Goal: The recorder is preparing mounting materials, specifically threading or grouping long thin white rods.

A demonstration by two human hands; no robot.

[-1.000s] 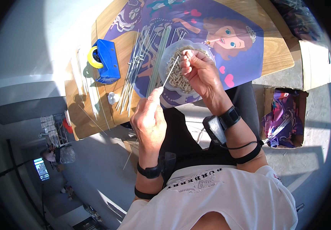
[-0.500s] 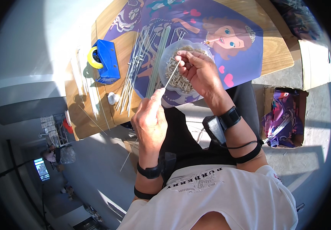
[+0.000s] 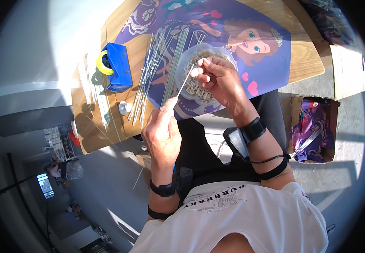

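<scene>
My left hand (image 3: 162,137) is closed round the lower end of a thin white rod (image 3: 184,83), which slants up over a scalloped clear bowl (image 3: 180,71). My right hand (image 3: 224,82) hovers above the bowl, thumb and fingers curled together beside the rod's upper tip. Whatever those fingers pinch, if anything, is too small to make out. Many short beige pegs (image 3: 200,93) fill the bowl. Left of it lie a bundle of pale green rods (image 3: 176,63) and a loose spread of white rods (image 3: 144,86), some with small pieces on them.
A blue tape dispenser (image 3: 122,69) with yellow tape stands on the wooden table (image 3: 302,63). Nearby are more white sticks (image 3: 96,90) and a small white round item (image 3: 125,108). A purple printed sheet (image 3: 271,69) covers much of the tabletop. An open cardboard box (image 3: 333,126) sits at the right.
My left hand has shifted slightly left, taking the rod along. The rod's upper tip, earlier at my right fingertips, now shows beside them.
</scene>
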